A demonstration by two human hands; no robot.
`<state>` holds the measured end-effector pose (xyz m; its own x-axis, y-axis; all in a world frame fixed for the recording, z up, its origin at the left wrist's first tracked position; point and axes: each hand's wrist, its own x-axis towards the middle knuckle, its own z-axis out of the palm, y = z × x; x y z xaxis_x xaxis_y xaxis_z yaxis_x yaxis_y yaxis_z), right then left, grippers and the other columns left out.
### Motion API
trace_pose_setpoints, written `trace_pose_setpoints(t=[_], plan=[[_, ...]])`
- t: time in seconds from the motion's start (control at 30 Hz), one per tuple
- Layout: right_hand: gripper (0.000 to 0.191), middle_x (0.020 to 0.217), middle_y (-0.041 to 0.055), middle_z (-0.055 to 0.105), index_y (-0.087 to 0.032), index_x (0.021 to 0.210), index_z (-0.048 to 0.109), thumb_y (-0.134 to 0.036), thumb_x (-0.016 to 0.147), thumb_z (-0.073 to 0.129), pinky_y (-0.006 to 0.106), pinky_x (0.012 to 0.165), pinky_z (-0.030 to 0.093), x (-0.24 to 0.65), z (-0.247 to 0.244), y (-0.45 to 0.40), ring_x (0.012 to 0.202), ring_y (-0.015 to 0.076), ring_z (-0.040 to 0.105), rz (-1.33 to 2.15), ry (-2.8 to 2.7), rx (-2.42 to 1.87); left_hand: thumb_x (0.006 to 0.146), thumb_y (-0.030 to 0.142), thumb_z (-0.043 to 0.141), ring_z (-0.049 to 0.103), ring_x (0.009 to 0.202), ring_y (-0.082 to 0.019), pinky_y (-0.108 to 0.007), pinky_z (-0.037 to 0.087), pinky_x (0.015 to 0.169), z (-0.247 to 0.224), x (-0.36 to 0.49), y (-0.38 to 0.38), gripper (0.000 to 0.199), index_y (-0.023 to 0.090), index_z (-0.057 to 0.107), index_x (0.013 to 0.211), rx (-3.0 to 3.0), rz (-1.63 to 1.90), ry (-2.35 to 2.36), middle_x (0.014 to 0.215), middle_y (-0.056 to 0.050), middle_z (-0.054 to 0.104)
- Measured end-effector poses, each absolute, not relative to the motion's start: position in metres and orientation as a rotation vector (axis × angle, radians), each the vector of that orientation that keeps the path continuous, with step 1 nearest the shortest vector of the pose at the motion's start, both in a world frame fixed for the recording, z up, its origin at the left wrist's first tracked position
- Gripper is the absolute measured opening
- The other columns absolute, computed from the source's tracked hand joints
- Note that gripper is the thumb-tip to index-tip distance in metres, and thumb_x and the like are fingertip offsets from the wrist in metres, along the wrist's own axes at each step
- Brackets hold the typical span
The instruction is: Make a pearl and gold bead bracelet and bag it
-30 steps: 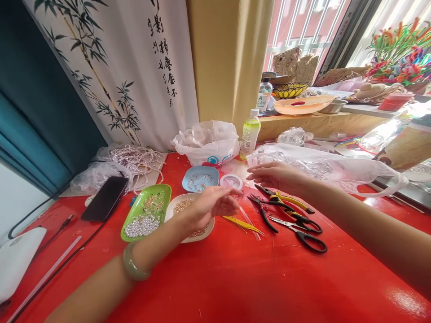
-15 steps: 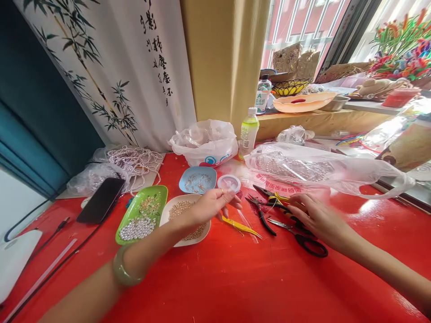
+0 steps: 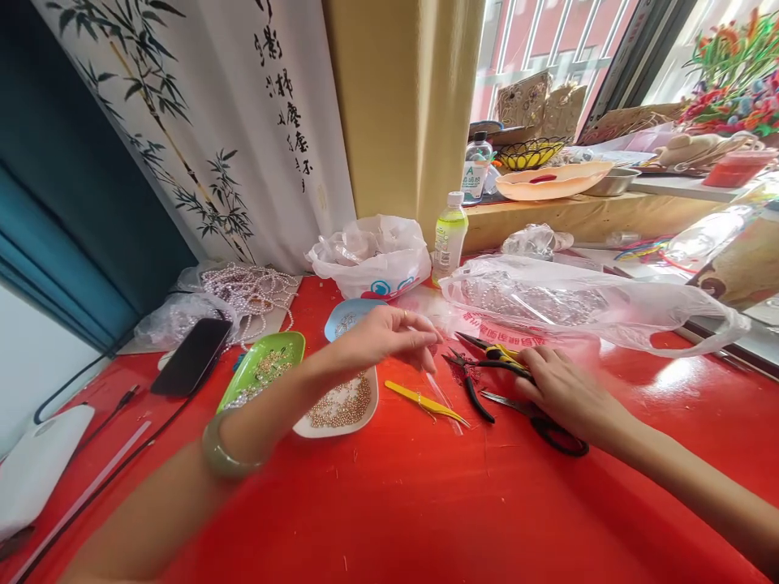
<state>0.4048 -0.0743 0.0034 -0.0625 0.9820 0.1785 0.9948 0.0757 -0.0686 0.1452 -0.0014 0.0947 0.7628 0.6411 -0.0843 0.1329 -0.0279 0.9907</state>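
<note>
My left hand is raised above the bead plates, thumb and fingertips pinched together. Whatever sits in that pinch is too small to make out. To the right, my right hand has its fingers closed over the handles of the yellow-and-black needle-nose pliers, which lie on the table. Black-handled cutting pliers and scissors lie just beside them. Between the hands are yellow tweezers. Below my left wrist, a white plate holds gold beads, partly covered by my forearm.
A green tray of beads and a blue dish stand near my left arm. Behind are a plastic bag, a drink bottle and a long clear bag of beads. A phone lies at left.
My left hand has risen slightly and now covers the small round lid. My right hand has closed in on the needle-nose pliers' handles. The view has shifted slightly.
</note>
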Motion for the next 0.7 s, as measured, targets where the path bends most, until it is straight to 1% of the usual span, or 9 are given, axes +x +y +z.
trace_pose_setpoints(t=[0.07,0.17,0.23,0.27,0.33,0.4,0.5,0.6,0.7], plan=[[0.024,0.073,0.0087,0.054,-0.017,0.076,0.05,-0.033,0.076,0.032,0.035,0.065,0.042,0.404,0.011,-0.072,0.071,0.0228,0.053,0.087,-2.066,-2.066,0.069,0.026,0.058,0.056,0.056,-0.011,-0.026,0.042,0.059,0.101,0.143,0.007,0.014,0.013,0.061,0.074,1.595,0.553,0.71,0.061,-0.004,0.062],[0.032,0.06,0.0021,0.049,-0.02,0.072,0.046,-0.047,0.077,0.03,0.028,0.051,0.04,0.405,0.019,-0.073,0.055,0.0172,0.05,0.466,-1.895,-2.077,0.067,0.025,0.06,0.053,0.056,-0.009,-0.025,0.042,0.058,0.112,0.141,0.02,0.013,0.013,0.062,0.071,1.636,0.646,0.747,0.07,-0.005,0.062],[0.037,0.057,0.0,0.047,-0.02,0.072,0.045,-0.056,0.073,0.035,0.026,0.045,0.038,0.41,0.021,-0.074,0.05,0.0156,0.048,0.623,-1.805,-2.077,0.065,0.026,0.061,0.052,0.059,-0.009,-0.025,0.042,0.059,0.117,0.141,0.029,0.015,0.013,0.062,0.072,1.652,0.699,0.777,0.073,-0.005,0.061],[0.038,0.058,0.0002,0.048,-0.019,0.073,0.046,-0.057,0.07,0.039,0.026,0.045,0.038,0.413,0.021,-0.075,0.051,0.0157,0.048,0.651,-1.778,-2.064,0.064,0.025,0.062,0.052,0.06,-0.009,-0.025,0.041,0.06,0.119,0.142,0.033,0.016,0.012,0.063,0.072,1.651,0.724,0.799,0.072,-0.005,0.061],[0.036,0.064,0.0028,0.054,-0.019,0.076,0.049,-0.054,0.068,0.045,0.027,0.05,0.04,0.42,0.022,-0.076,0.059,0.0179,0.052,0.673,-1.764,-1.983,0.062,0.025,0.064,0.051,0.061,-0.009,-0.024,0.041,0.06,0.122,0.145,0.041,0.017,0.011,0.063,0.071,1.646,0.767,0.828,0.071,-0.005,0.059],[0.034,0.075,0.0071,0.059,-0.019,0.078,0.054,-0.05,0.069,0.046,0.029,0.059,0.044,0.425,0.026,-0.078,0.071,0.0217,0.056,0.682,-1.768,-1.885,0.061,0.024,0.064,0.05,0.062,-0.009,-0.024,0.041,0.06,0.123,0.149,0.047,0.017,0.011,0.063,0.071,1.636,0.786,0.833,0.071,-0.005,0.058],[0.034,0.091,0.0107,0.063,-0.019,0.082,0.06,-0.048,0.068,0.049,0.034,0.071,0.045,0.427,0.036,-0.081,0.087,0.0278,0.056,0.715,-1.704,-1.828,0.06,0.024,0.064,0.051,0.064,-0.01,-0.025,0.041,0.061,0.122,0.154,0.053,0.019,0.01,0.063,0.073,1.614,0.776,0.824,0.071,-0.005,0.057],[0.036,0.106,0.0077,0.061,-0.023,0.093,0.06,-0.046,0.066,0.053,0.036,0.082,0.044,0.421,0.045,-0.086,0.102,0.0294,0.051,0.839,-1.547,-1.763,0.059,0.023,0.065,0.051,0.064,-0.01,-0.025,0.041,0.06,0.118,0.158,0.055,0.02,0.011,0.064,0.074,1.598,0.765,0.795,0.069,-0.004,0.057],[0.036,0.11,0.0046,0.059,-0.025,0.102,0.059,-0.043,0.072,0.048,0.035,0.086,0.044,0.408,0.046,-0.093,0.107,0.0264,0.049,0.914,-1.486,-1.643,0.059,0.02,0.064,0.05,0.062,-0.01,-0.025,0.041,0.06,0.114,0.159,0.054,0.019,0.011,0.064,0.076,1.584,0.773,0.779,0.068,-0.004,0.056]])
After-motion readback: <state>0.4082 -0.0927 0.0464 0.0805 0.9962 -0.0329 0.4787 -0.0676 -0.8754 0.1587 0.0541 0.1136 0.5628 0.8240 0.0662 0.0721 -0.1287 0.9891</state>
